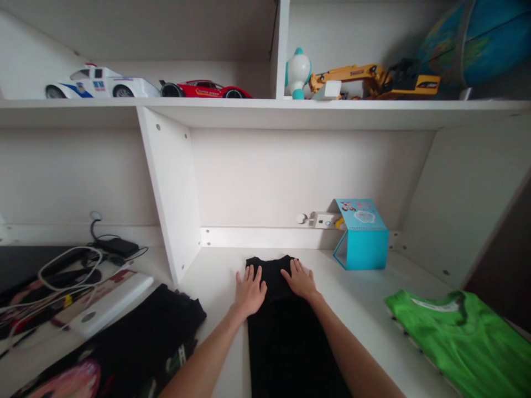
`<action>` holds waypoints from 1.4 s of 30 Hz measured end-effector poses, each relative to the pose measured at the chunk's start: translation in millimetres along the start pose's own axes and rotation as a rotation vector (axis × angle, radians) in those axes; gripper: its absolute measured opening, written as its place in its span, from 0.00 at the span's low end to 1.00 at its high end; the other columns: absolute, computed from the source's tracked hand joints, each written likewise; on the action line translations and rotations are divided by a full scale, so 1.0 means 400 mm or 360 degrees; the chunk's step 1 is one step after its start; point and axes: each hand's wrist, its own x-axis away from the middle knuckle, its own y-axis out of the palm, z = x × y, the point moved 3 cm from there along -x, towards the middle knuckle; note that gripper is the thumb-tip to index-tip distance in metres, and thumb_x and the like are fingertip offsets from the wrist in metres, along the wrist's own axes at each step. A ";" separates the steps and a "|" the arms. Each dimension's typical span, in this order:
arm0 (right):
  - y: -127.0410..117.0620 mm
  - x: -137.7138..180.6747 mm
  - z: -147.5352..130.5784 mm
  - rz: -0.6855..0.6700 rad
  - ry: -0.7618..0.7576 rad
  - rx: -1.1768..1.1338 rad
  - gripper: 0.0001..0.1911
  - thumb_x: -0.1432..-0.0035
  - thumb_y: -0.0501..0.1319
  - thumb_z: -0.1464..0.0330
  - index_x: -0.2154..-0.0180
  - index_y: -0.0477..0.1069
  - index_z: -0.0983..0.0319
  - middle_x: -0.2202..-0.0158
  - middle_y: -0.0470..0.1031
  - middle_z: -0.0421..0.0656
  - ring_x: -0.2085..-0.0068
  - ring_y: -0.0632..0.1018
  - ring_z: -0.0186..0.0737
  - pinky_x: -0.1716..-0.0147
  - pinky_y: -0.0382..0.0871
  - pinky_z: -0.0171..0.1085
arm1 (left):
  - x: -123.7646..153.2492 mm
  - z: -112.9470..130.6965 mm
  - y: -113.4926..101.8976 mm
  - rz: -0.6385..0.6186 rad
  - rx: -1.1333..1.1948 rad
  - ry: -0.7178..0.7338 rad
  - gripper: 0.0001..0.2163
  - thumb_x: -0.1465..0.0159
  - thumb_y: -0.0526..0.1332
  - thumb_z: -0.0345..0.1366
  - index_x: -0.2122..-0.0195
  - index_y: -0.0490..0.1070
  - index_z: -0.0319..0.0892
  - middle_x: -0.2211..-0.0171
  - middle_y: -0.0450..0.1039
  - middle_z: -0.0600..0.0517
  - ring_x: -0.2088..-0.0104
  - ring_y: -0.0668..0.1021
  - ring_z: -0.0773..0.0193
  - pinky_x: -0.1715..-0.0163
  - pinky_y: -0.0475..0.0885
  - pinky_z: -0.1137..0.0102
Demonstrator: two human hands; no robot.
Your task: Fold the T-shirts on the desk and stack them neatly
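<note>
A black garment (pixel 286 337) lies folded in a long strip on the white desk (pixel 365 309), running from the near edge toward the back wall. My left hand (pixel 249 292) rests flat on its far left part, fingers spread. My right hand (pixel 301 280) lies flat on its far right part, fingers spread too. Both palms press down on the cloth and neither hand grips it.
Another black garment with a print (pixel 141 342) lies at the left, a green shirt (pixel 460 337) at the right. A blue box (pixel 362 235) stands at the back. Cables and a white device (pixel 108 304) lie at the left. Toy cars, an excavator and a globe sit on the shelf.
</note>
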 end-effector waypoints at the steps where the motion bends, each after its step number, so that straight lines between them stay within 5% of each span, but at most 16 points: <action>1: 0.008 -0.004 0.009 0.0008 0.0002 0.0000 0.33 0.36 0.41 0.56 0.40 0.44 0.75 0.38 0.43 0.57 0.38 0.47 0.51 0.45 0.44 0.56 | 0.000 -0.001 -0.002 -0.0015 -0.0007 -0.0008 0.25 0.36 0.44 0.42 0.39 0.49 0.40 0.40 0.49 0.39 0.39 0.52 0.50 0.44 0.42 0.47; 7: -0.017 0.053 0.011 0.0019 -0.0141 0.0025 0.35 0.37 0.41 0.53 0.39 0.41 0.73 0.37 0.39 0.53 0.38 0.42 0.46 0.43 0.37 0.54 | -0.004 -0.011 0.001 -0.0102 0.0048 -0.0039 0.27 0.36 0.41 0.49 0.38 0.47 0.43 0.38 0.44 0.41 0.39 0.48 0.49 0.45 0.40 0.44; 14: -0.091 0.447 0.012 -0.0378 -0.0696 -0.0139 0.38 0.39 0.44 0.50 0.39 0.36 0.69 0.38 0.35 0.52 0.38 0.42 0.47 0.43 0.47 0.51 | -0.014 -0.014 0.008 0.0002 0.0120 -0.0009 0.26 0.35 0.39 0.48 0.38 0.45 0.41 0.39 0.48 0.39 0.39 0.51 0.49 0.46 0.45 0.45; 18: -0.082 0.623 0.083 -0.0304 -0.0857 -0.0067 0.38 0.42 0.52 0.52 0.39 0.41 0.65 0.40 0.43 0.53 0.41 0.50 0.53 0.47 0.56 0.51 | 0.008 0.018 -0.039 0.0011 0.0074 -0.0047 0.24 0.34 0.43 0.42 0.40 0.48 0.36 0.40 0.50 0.36 0.40 0.53 0.48 0.46 0.47 0.46; 21: -0.070 0.694 0.128 -0.0100 -0.1003 0.0026 0.32 0.42 0.55 0.56 0.40 0.48 0.60 0.42 0.51 0.51 0.44 0.58 0.51 0.50 0.63 0.43 | 0.108 0.077 -0.121 -0.0076 0.0135 0.0178 0.21 0.36 0.48 0.39 0.43 0.56 0.35 0.43 0.55 0.36 0.43 0.59 0.50 0.47 0.55 0.55; 25: -0.100 0.760 0.131 0.0052 -0.1017 0.0005 0.23 0.42 0.56 0.57 0.46 0.64 0.57 0.46 0.60 0.49 0.48 0.66 0.47 0.53 0.66 0.35 | 0.370 0.164 -0.251 -0.0395 0.0394 0.0752 0.13 0.40 0.55 0.40 0.54 0.67 0.45 0.57 0.69 0.50 0.59 0.73 0.61 0.59 0.67 0.70; 29: -0.135 0.810 0.110 0.0075 -0.1001 -0.0105 0.18 0.44 0.59 0.60 0.52 0.70 0.58 0.48 0.65 0.47 0.48 0.67 0.47 0.53 0.67 0.36 | 0.584 0.191 -0.313 -0.0616 0.0324 0.0854 0.13 0.48 0.65 0.42 0.62 0.71 0.47 0.63 0.69 0.54 0.64 0.73 0.63 0.66 0.68 0.73; 36: -0.125 0.847 0.109 0.0269 -0.0977 0.0106 0.18 0.45 0.52 0.75 0.55 0.72 0.62 0.51 0.70 0.47 0.51 0.72 0.45 0.56 0.71 0.38 | 0.672 0.201 -0.312 -0.0437 0.0172 0.0876 0.03 0.42 0.61 0.36 0.67 0.69 0.44 0.67 0.70 0.55 0.66 0.73 0.66 0.67 0.66 0.74; 42: -0.091 0.861 0.102 0.0441 -0.1005 0.0224 0.17 0.43 0.53 0.72 0.52 0.69 0.63 0.52 0.70 0.49 0.52 0.72 0.48 0.58 0.72 0.41 | 0.695 0.217 -0.308 -0.0324 -0.0063 0.1071 0.07 0.37 0.53 0.28 0.69 0.68 0.43 0.70 0.70 0.55 0.68 0.72 0.67 0.68 0.64 0.73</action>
